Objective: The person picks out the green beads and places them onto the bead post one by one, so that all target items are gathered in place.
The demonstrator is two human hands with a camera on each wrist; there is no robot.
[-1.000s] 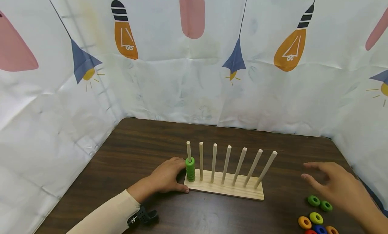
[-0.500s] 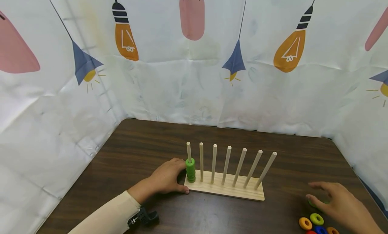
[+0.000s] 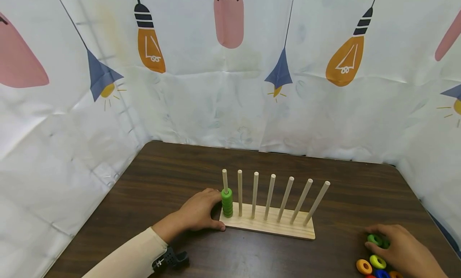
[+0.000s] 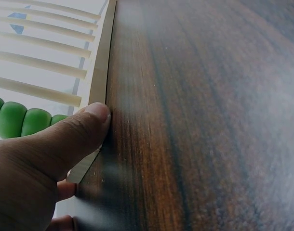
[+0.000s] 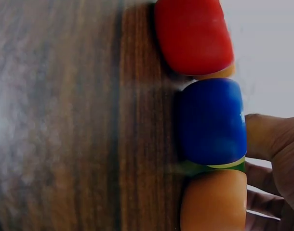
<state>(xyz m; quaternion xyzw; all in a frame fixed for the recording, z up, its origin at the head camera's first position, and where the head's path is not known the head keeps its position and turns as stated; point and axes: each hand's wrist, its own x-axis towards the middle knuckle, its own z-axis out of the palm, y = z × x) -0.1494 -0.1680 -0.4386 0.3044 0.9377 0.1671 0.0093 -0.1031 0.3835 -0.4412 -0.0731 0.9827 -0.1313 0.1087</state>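
Note:
A wooden peg rack [image 3: 266, 226] with a row of several upright pegs stands on the dark table. Green beads [image 3: 227, 204] are stacked on its leftmost peg. My left hand [image 3: 201, 209] grips the left end of the base, its thumb [image 4: 84, 130] along the front edge and its other fingers behind. At the right, my right hand [image 3: 405, 250] has thumb and forefinger at opposite sides of a loose green bead [image 3: 374, 240]. A second green bead [image 3: 386, 243] sits inside that hand, partly covered. In the right wrist view, nearer beads hide the fingertips.
Just in front of the right hand lie a yellow-green bead [image 3: 377, 262], an orange bead [image 3: 364, 266], a blue bead [image 5: 212, 122], a red bead [image 5: 195, 36] and another orange bead [image 5: 213, 202]. A printed white curtain [image 3: 223, 109] hangs behind the table.
My right hand has come down and towards me onto the green beads, and its thumb and forefinger have closed around one. The left hand and the rack have stayed put.

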